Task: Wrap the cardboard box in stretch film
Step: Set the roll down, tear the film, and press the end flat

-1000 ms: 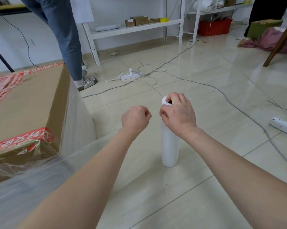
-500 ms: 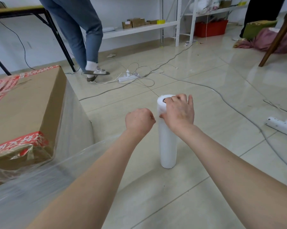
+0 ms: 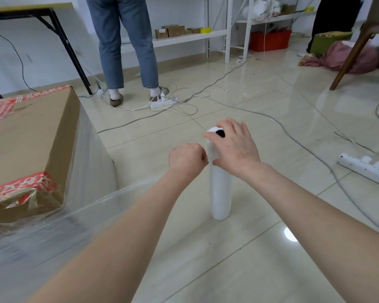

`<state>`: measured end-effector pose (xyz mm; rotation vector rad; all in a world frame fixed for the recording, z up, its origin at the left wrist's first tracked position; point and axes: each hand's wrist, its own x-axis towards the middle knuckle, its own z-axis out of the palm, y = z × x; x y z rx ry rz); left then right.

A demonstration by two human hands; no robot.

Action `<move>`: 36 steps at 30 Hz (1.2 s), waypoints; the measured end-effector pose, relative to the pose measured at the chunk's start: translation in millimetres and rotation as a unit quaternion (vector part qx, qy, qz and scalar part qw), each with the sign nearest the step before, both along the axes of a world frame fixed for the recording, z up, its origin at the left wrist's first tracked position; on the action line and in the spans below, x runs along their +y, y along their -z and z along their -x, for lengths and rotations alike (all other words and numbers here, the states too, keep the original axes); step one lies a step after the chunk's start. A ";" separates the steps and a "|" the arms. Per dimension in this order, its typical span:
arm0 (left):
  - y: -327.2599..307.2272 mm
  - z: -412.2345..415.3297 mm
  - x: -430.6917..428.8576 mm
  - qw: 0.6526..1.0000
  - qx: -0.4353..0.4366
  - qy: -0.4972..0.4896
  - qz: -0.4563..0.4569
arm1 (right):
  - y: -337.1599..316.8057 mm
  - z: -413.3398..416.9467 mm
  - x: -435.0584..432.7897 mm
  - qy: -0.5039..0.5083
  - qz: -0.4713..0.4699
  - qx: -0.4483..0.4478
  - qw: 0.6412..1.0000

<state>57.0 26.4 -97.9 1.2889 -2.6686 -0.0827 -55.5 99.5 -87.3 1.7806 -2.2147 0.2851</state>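
Observation:
A large cardboard box (image 3: 31, 138) with red tape sits on the floor at the left, its near sides covered in clear film. A sheet of stretch film (image 3: 75, 226) runs from the box under my left arm toward a white film roll (image 3: 220, 193) standing upright on the tiles. My left hand (image 3: 186, 160) is a fist against the roll's upper left side, pinching bunched film there. My right hand (image 3: 234, 147) rests on the roll's top with its fingers spread and fairly straight, the thumb lying across the rim.
A person in jeans (image 3: 127, 51) stands behind the box near a power strip (image 3: 162, 103) with tangled cables. Another white power strip (image 3: 365, 169) lies at the right, cables crossing the floor. A black table leg (image 3: 70, 51), white shelving (image 3: 184, 38) and a chair leg (image 3: 350, 60) stand further off.
My right hand's fingers have uncurled and spread flat over the roll's top. My left fist has moved closer to the roll. The person behind has stepped to the right.

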 end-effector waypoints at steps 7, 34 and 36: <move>0.2 -10.7 2.6 1.000 0.009 -0.005 -0.003 | 17.3 -12.2 -2.3 -0.051 0.026 0.051 0.997; 13.8 -3.7 8.8 0.994 0.024 -0.033 -0.097 | 24.3 1.1 -1.9 0.079 0.126 -0.023 0.989; 15.6 -3.5 9.8 0.995 0.028 -0.046 -0.081 | 21.8 2.6 -2.9 0.081 0.113 -0.013 0.990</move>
